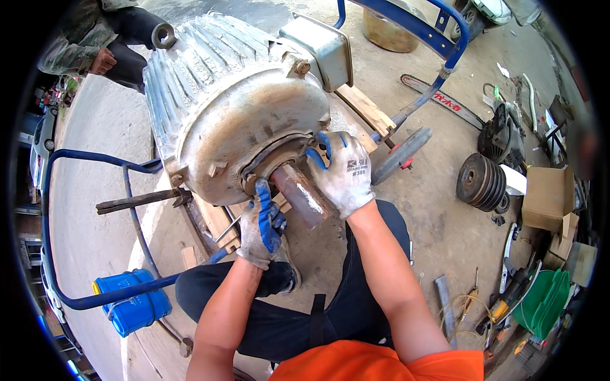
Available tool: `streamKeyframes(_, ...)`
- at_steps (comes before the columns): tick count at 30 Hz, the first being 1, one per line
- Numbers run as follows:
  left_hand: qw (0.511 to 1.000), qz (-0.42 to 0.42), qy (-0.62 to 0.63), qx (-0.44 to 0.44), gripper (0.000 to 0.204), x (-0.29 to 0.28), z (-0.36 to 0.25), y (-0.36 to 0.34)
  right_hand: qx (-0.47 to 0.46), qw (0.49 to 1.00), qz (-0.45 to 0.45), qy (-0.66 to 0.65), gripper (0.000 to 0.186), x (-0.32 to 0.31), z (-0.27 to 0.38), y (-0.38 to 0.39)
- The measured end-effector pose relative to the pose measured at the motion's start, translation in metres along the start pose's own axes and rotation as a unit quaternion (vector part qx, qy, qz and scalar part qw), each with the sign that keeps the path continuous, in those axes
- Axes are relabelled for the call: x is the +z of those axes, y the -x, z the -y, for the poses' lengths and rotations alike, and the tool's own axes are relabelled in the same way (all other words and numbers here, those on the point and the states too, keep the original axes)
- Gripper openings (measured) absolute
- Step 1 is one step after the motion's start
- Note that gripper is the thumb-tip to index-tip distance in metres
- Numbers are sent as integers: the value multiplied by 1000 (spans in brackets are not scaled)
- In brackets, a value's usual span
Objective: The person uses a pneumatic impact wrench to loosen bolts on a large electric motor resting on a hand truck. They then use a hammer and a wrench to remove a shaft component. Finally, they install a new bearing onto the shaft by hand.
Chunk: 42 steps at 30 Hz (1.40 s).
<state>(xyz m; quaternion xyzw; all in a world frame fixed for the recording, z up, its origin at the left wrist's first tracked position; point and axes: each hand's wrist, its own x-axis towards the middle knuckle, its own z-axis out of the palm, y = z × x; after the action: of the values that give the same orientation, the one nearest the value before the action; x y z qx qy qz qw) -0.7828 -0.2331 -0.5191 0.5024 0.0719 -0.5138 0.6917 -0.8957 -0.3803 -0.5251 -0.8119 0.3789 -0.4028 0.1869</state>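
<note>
A large ribbed electric motor [254,108] lies in front of me, its thick rusty shaft [301,194] pointing toward me. Around the shaft sits a round bearing cover [277,152], with a dark gap along its upper edge. My left hand [259,225], in a grey and blue work glove, is closed at the cover's lower left lug, one finger pointing up. My right hand [342,168], gloved alike, curls its fingers at the cover's right rim. Beside my left hand a thin metal rod [228,229] shows; I cannot tell whether the hand holds it.
A blue tubular cart frame [47,222] surrounds the motor, with wooden boards [365,108] beneath. At left stands a blue bucket [132,301]. On the right lie a chainsaw [445,101], a grooved pulley [481,182], a cardboard box [546,197] and tools. Another person's hand [103,61] shows far left.
</note>
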Motion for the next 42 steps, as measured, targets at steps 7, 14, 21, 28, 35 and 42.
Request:
streamKeyframes(7, 992, 64, -52, 90, 22, 0, -14, 35, -9, 1000, 5, -10, 41, -1, -3, 0)
streamKeyframes(14, 992, 64, -24, 110, 26, 20, -27, 31, 5, 1000, 17, 3, 33, 1, 0, -1)
streamKeyframes(21, 992, 12, -48, 113, 29, 30, -28, 33, -2, 999, 36, 12, 30, -5, 1, -7)
streamKeyframes(28, 990, 32, -58, 125, 31, 25, -27, 31, -16, 998, 52, 1, 30, -11, -3, -7)
streamKeyframes(35, 990, 9, -58, 126, 29, 31, -26, 34, -55, 998, 9, -7, 26, -7, -4, -8)
streamKeyframes(42, 990, 2, -60, 127, 28, 34, -28, 36, -14, 998, 68, 1, 25, -9, 0, -11)
